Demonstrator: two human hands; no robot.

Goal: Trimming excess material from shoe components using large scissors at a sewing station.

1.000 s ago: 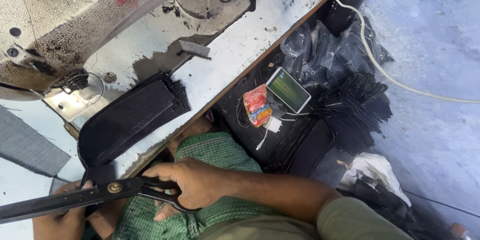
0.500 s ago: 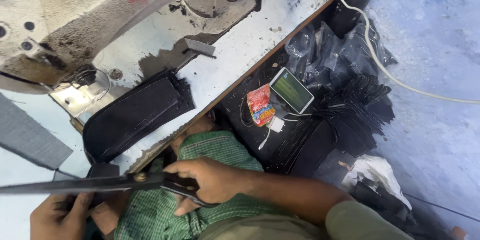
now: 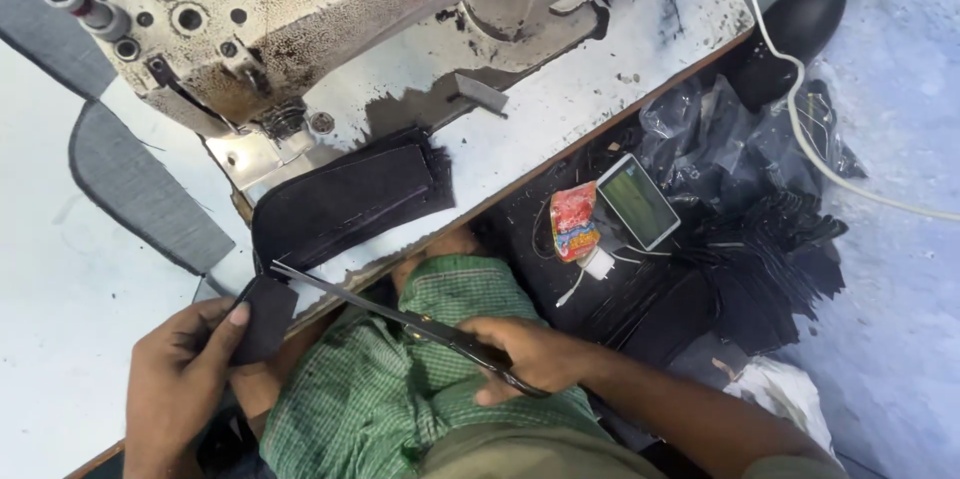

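Right hand (image 3: 535,357) is clamped round the handles of the scissors (image 3: 400,317); the blades run up and left, tips reaching the dark patch (image 3: 265,317). Left hand (image 3: 180,379) pinches that patch, thumb on top, at the table (image 3: 60,269) edge, just below the stack of dark pieces (image 3: 350,197). The two hands are well apart, joined only by scissors and patch. Whether the blades are apart or together I cannot tell; they look near closed.

Doing the cut well, as a judgement: keep the patch taut and flat between thumb and fingers, keep the thumb back from the blade line, feed the cloth deep into the blades rather than snipping with the tips, and steady the right wrist over the green-checked lap (image 3: 400,379).

Against the frame half a second back: the scissors were lying nearly level and reached far to the left; now they are tilted, tips up at the patch. The left hand has come up from the lower edge and shows fully. The view has shifted, so the sewing machine (image 3: 330,29) fills more of the top. Phone (image 3: 640,201) and red packet (image 3: 575,221) sit as before on the dark heap.
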